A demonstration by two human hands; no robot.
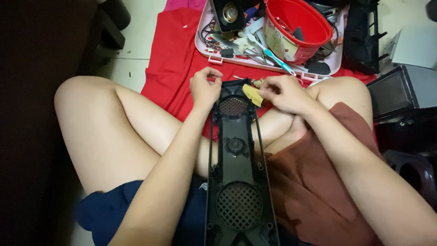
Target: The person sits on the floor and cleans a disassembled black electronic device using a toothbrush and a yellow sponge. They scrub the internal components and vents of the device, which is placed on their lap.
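A person sits cross-legged on the floor, seen from above, with two bare knees spread to either side and one long black plastic speaker panel (237, 168) lying lengthwise across the lap, its far end pointing away from the body. The panel shows two round mesh grilles, one near the far end and one close to the body, with one small round hub between them. At the left, the left hand (205, 88) rests on the far left corner of the panel, its grip narrow, fingers curled in and fingertips pinched together; whether anything small is held there cannot be told. Just to the right, one small yellow piece (252, 94) lies against the far right edge of the panel, and the right hand (286, 93) pinches it, fingers closed on its right end. Beneath the legs lies one red cloth (175, 59) spread on the pale floor. Beyond the hands sits one pink tray (203, 45) crowded with small parts, among them one black speaker driver (229, 13), one teal-handled toothbrush (278, 61) and one red bucket (298, 28). At the far right stand one black frame (362, 36) and one dark grilled box (395, 93).
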